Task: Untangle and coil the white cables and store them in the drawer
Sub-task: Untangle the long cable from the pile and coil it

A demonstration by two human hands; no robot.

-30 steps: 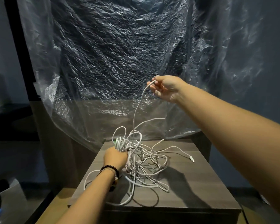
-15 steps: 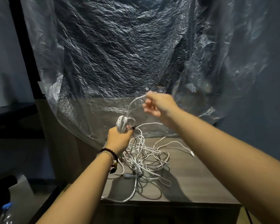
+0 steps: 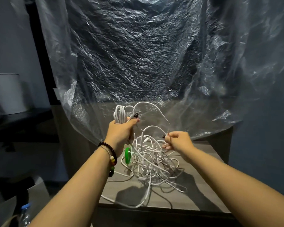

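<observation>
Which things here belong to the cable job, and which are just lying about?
Job: left hand gripping the coiled loops; right hand pinching a cable end; tangled white cables; cabinet top.
Lying about: plastic sheet; water bottle; white container.

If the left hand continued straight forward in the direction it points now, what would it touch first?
Probably the crinkled clear plastic sheet hanging behind the wooden cabinet top. The left hand, gripping the coiled white cable, points up toward it; depth is unclear.

Crinkled clear plastic sheet [image 3: 138, 54] over dark wall, behind wooden cabinet top [image 3: 208, 182].
</observation>
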